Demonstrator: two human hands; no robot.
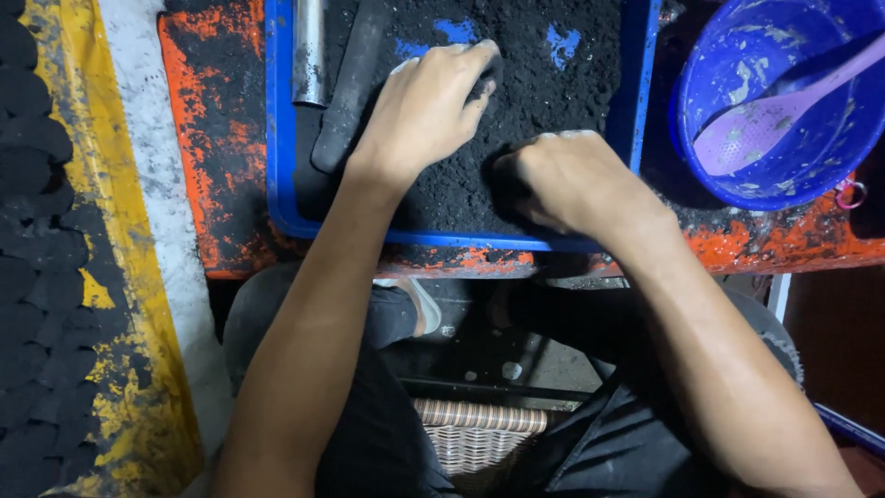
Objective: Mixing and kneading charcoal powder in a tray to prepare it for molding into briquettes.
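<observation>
Fingers: your left hand [429, 106] fingers curl, pinching black powder [544, 92]; your right hand [572, 180] closes into a fist in it.
Powder: fills the blue tray [279, 138].
Nearby: blue bowl [784, 101], right.

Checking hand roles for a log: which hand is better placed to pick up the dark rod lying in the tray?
Probably the left hand: it rests on the black powder right beside the dark rod. The right hand is farther off.
</observation>
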